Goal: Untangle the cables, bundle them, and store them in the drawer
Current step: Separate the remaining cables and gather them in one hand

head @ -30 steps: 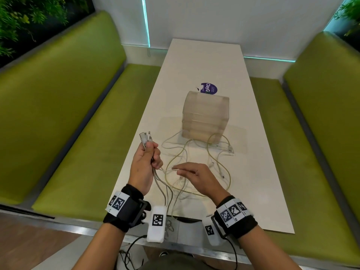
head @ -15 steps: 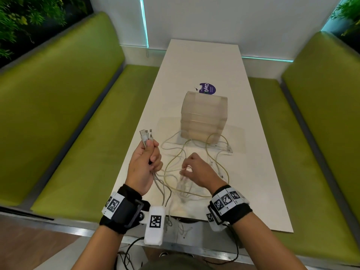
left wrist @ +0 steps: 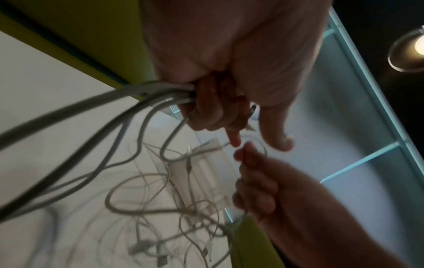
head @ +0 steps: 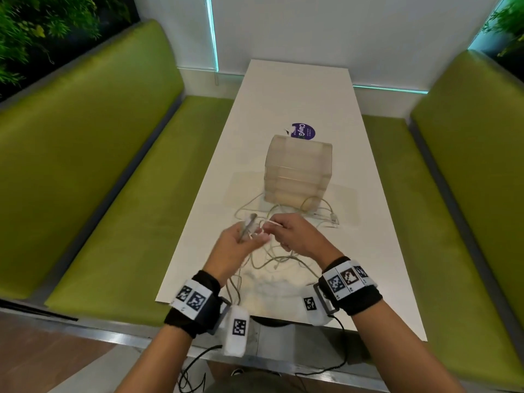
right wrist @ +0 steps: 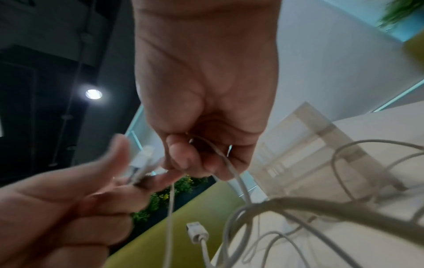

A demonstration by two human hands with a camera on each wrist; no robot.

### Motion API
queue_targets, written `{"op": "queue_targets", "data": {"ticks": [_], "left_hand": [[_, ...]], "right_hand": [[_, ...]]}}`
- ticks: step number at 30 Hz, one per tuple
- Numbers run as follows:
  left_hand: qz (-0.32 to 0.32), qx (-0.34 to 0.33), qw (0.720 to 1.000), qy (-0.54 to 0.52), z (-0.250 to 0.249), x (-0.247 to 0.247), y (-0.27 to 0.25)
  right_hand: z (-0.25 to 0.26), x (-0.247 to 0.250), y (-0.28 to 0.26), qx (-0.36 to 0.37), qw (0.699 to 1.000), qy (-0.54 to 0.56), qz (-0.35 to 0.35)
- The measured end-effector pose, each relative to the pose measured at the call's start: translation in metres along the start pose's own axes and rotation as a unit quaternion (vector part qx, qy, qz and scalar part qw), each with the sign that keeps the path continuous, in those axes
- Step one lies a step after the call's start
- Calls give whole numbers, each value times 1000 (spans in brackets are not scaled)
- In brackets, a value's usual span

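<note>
The white cables (head: pixel 272 259) lie in a loose tangle on the near half of the white table (head: pixel 368 251), with loops running far to the foot of the translucent drawer unit (head: pixel 297 168). Several gathered ends rise out of the tangle into the left hand (head: pixel 235 248), whose fingers are curled round them; their plugs (head: pixel 249 225) stick up and slightly far past the thumb. In the left wrist view these strands (left wrist: pixel 137 101) leave the fist toward the near side and drop to the heap.

Just to the right, nearly touching, the right hand (head: pixel 295 236) pinches one thin strand (right wrist: pixel 220 156) between curled fingertips; its free length hangs down from the pinch into the tangle below. Its end seems to point left at the left hand's bunch of plugs, so the coming move likely turns on this short gap: the strand's tip must travel left into the left fist, alongside the others.

A loose USB plug (right wrist: pixel 195 232) dangles below the right hand, not held. Drawers appear closed. Green benches (head: pixel 113 194) flank the table.
</note>
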State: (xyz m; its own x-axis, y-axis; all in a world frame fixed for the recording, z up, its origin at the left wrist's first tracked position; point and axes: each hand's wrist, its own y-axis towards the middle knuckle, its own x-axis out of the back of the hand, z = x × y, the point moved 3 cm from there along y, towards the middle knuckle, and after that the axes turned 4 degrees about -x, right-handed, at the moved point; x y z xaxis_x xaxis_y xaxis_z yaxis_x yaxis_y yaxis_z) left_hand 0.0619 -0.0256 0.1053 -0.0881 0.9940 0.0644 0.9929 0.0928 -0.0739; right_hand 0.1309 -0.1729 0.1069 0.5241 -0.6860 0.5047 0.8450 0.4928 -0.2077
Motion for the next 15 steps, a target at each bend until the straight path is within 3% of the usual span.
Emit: {"op": "queue_targets", "data": {"ticks": [5,9,15], "left_hand": [[10,-13,997,72,8,-1,6],[-5,-29,997,67,3,5,9],[94,-13,983,156,2,2,7]], "right_hand": [[-3,-1,-2,5,1000,-23,21],[-8,-1,-10,6,995,5,101],[-3,2,-14,22,992,21,120]]}}
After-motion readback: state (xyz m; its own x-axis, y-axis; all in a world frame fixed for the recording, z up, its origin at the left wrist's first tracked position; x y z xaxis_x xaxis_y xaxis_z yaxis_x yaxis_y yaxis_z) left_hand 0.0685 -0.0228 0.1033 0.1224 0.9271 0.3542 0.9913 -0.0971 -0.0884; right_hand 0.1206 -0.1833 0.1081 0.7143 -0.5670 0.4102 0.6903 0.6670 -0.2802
